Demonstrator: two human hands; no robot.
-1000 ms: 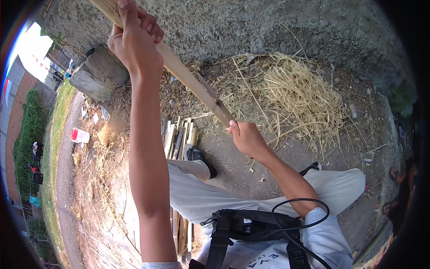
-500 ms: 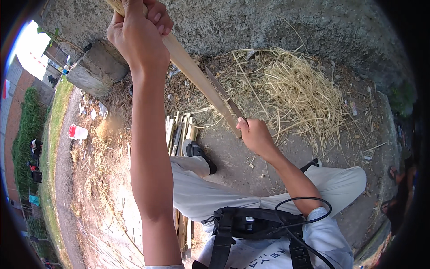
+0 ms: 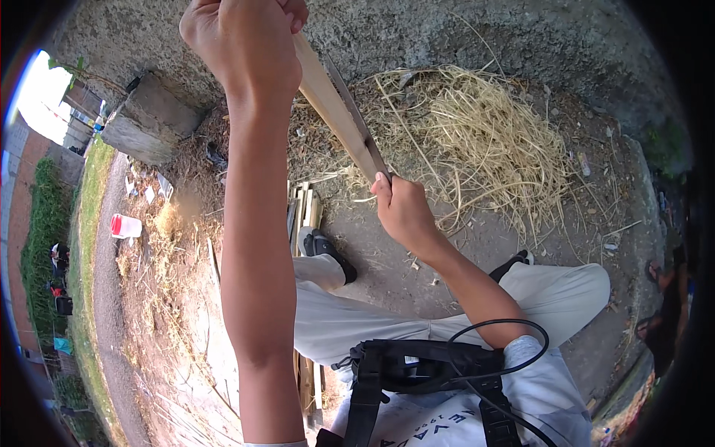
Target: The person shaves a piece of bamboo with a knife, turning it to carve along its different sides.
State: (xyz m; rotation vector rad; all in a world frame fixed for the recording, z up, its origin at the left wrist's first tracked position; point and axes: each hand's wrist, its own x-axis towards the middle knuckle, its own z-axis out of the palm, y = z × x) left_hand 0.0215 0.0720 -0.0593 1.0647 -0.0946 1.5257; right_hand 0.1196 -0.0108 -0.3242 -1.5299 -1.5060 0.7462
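A long pale bamboo strip (image 3: 333, 103) slants down from the upper edge toward the middle, its top end out of view. My left hand (image 3: 249, 45), raised high on a straight arm, is closed round the upper part of it; some fingers are cut off by the frame edge. My right hand (image 3: 408, 212) grips a knife (image 3: 348, 98), its handle mostly hidden in the fist and the thumb lying along it. The dark blade points up and away, lying along the right edge of the strip. Near the strip's lower end, the right hand is close to it.
A heap of thin straw-coloured shavings (image 3: 499, 138) lies beyond my right hand, before a rough concrete wall (image 3: 447, 37). Cut strips (image 3: 305, 208) are stacked beside my shoe (image 3: 328, 249). Farther left are a concrete block (image 3: 153, 115) and a red-and-white container (image 3: 126, 226). A black cable (image 3: 491, 324) loops by my right arm.
My right hand has moved up and to the left with the knife, the blade sliding farther up along the strip. My left hand has shifted slightly up and right, still holding the strip.
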